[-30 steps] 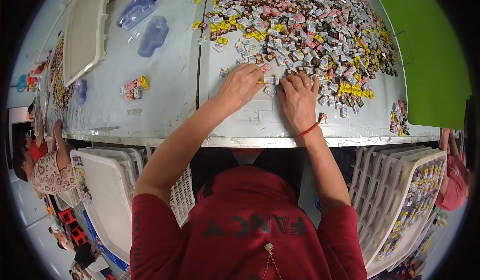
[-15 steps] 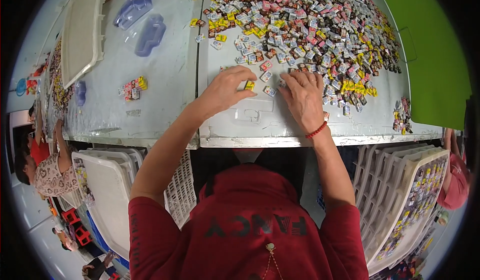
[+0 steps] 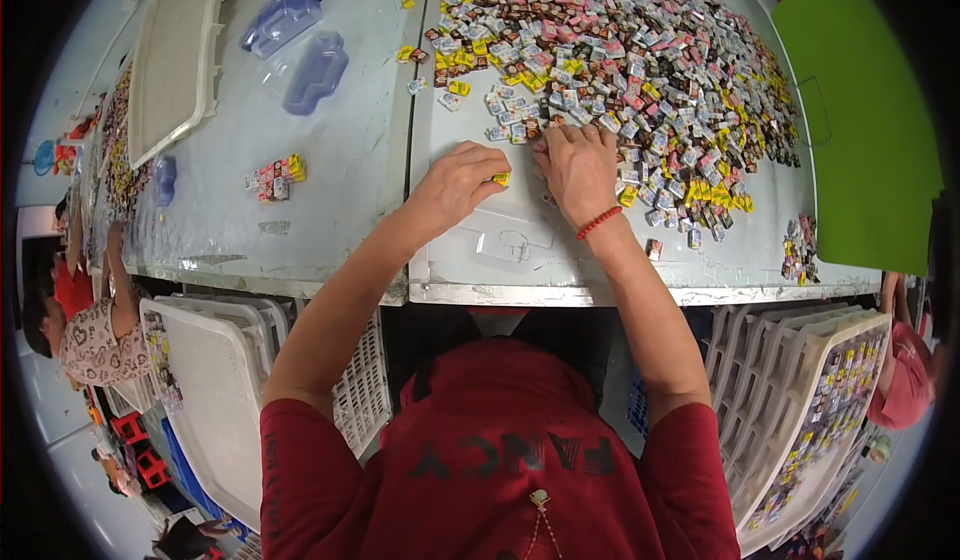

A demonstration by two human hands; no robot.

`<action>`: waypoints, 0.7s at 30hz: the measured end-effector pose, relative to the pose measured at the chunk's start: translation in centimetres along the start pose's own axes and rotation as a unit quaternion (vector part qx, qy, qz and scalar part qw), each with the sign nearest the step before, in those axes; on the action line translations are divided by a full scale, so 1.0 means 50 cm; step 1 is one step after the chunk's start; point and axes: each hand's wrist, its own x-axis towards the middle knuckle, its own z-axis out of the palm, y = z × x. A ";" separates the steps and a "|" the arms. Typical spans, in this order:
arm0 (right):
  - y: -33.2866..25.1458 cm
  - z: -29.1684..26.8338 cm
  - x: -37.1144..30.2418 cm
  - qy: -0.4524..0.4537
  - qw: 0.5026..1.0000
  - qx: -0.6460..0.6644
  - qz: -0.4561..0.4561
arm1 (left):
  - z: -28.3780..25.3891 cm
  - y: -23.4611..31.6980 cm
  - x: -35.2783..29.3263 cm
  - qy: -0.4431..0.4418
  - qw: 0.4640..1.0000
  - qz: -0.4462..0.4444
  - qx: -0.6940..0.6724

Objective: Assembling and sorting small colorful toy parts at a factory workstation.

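Near the front edge of the table [image 3: 345, 220], a little right of the seam between its two tops, the left hand [image 3: 455, 192] has its thumb and fingers almost together, and a small yellow box [image 3: 501, 179] is pinched at their tips. Beside it, the right hand [image 3: 580, 172] is bent downward at the near border of a large heap of small boxes [image 3: 650, 70]; its fingers are curled, and I cannot tell whether they have hold of one.

As for the progress, one neat block of boxes [image 3: 272, 179] in pink, white and yellow sits left of the seam, and this grouping looks finished. The heap, which spreads toward the far edge, is loose and mixed in colour, so I judge that most of the work is left. A smaller cluster of boxes [image 3: 799, 251] lies near the front right corner.

The table surface is pale and scuffed, with a worn front edge. Close to this edge lies a flat clear plastic piece [image 3: 510, 243]. Toward the far left are blue plastic trays [image 3: 315, 72] and a large white tray [image 3: 175, 60]; a green panel [image 3: 850, 110] borders the right edge. Below, stacked white trays [image 3: 212, 390] stand at both sides, and farther away other people [image 3: 105, 340] are present.
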 end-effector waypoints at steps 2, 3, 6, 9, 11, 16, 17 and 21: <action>0.000 0.008 -0.004 0.000 1.000 0.000 -0.012 | -0.002 -0.005 0.002 -0.014 0.999 -0.028 -0.007; -0.002 0.008 -0.007 -0.002 1.000 -0.001 -0.020 | -0.004 -0.007 -0.001 -0.012 0.999 -0.030 -0.006; 0.000 -0.015 -0.018 -0.074 0.996 0.040 -0.030 | -0.006 -0.012 -0.001 0.018 0.999 -0.020 0.026; 0.014 -0.028 -0.009 -0.067 0.992 0.109 -0.019 | 0.001 -0.016 0.006 0.019 0.999 -0.034 0.019; 0.020 -0.017 0.009 -0.009 0.997 0.068 -0.038 | 0.009 -0.022 0.015 0.037 0.998 -0.041 0.020; 0.026 0.028 0.035 0.000 0.997 0.024 -0.070 | 0.008 -0.056 0.047 0.045 0.996 -0.064 0.032; 0.025 0.028 0.035 0.000 0.997 0.024 -0.071 | 0.006 -0.059 0.050 0.042 0.996 -0.069 0.038; 0.039 0.012 0.023 -0.036 0.997 0.049 -0.045 | 0.010 -0.064 0.059 0.015 0.996 -0.077 0.048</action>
